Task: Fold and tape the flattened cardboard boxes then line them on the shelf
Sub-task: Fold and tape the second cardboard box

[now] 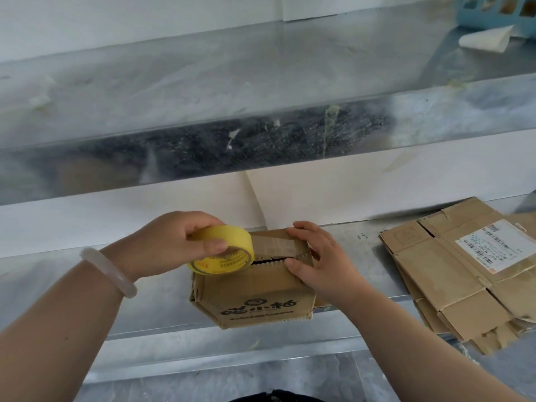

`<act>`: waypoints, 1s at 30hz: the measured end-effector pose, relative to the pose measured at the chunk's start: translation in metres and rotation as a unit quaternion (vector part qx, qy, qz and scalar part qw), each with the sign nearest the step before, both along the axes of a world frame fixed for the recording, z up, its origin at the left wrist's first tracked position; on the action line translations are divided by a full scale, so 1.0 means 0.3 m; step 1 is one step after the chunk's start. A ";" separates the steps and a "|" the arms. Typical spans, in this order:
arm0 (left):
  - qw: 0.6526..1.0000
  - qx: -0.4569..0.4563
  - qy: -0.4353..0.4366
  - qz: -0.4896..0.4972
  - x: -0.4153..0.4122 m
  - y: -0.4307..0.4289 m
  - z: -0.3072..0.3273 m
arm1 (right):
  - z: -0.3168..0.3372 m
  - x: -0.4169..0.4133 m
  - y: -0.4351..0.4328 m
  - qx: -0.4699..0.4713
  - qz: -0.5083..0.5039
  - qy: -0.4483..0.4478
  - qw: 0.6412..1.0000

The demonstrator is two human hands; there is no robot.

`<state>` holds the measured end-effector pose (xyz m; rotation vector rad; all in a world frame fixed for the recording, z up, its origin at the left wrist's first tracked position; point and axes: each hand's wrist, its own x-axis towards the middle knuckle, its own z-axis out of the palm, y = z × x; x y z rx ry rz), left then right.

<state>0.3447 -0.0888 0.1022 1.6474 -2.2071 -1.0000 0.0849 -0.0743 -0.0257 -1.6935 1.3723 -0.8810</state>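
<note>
A small folded cardboard box with black printed characters stands on the metal shelf, its top flaps nearly closed with a dark gap between them. My left hand grips a yellow tape roll at the box's top left edge; a strip of clear tape runs from the roll across the far flap. My right hand presses down on the flaps at the right side of the box top. A stack of flattened cardboard boxes lies on the shelf to the right.
A second metal shelf runs above and behind. On its far right stand a blue plastic basket and a folded piece of white paper. White wall panels back the lower shelf. A pale bangle circles my left wrist.
</note>
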 end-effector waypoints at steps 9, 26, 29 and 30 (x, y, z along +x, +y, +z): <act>0.997 -0.075 -0.002 0.022 -0.015 0.023 -0.022 | 0.069 -0.017 -0.008 -0.008 0.053 0.183 0.982; 0.997 -0.071 -0.012 0.019 -0.017 0.031 -0.005 | 0.085 -0.021 -0.003 -0.031 0.108 0.233 0.966; 0.996 -0.076 -0.051 0.019 -0.018 0.033 0.009 | 0.086 -0.022 -0.002 -0.026 0.109 0.232 0.966; 0.994 -0.077 -0.071 0.019 -0.017 0.034 0.012 | 0.089 -0.022 -0.001 -0.023 0.109 0.234 0.966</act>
